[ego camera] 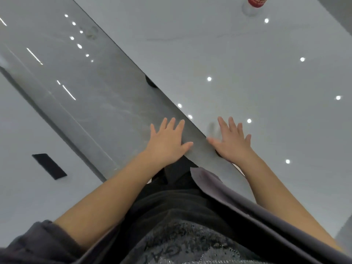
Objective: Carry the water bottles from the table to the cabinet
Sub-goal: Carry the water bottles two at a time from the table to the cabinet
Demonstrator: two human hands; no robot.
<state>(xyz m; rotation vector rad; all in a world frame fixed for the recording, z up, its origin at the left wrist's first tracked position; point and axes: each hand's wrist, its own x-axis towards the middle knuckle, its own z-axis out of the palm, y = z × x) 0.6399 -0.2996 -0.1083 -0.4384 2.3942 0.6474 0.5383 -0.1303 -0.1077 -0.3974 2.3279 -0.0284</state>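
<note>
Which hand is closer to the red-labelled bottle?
Right. The right hand is over the table, the bottle far ahead of it; the left hand sits further left, beyond the table edge.

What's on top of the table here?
A red-labelled water bottle at the far end, cut off by the frame. The right hand spreads over the near edge, covering the surface beneath.

Person wears a dark grey jacket (238, 202), open at the front; left sleeve (28, 244) bunched high on the arm. Speckled grey top (190, 242) with lettering; black trousers (177, 178).
</note>
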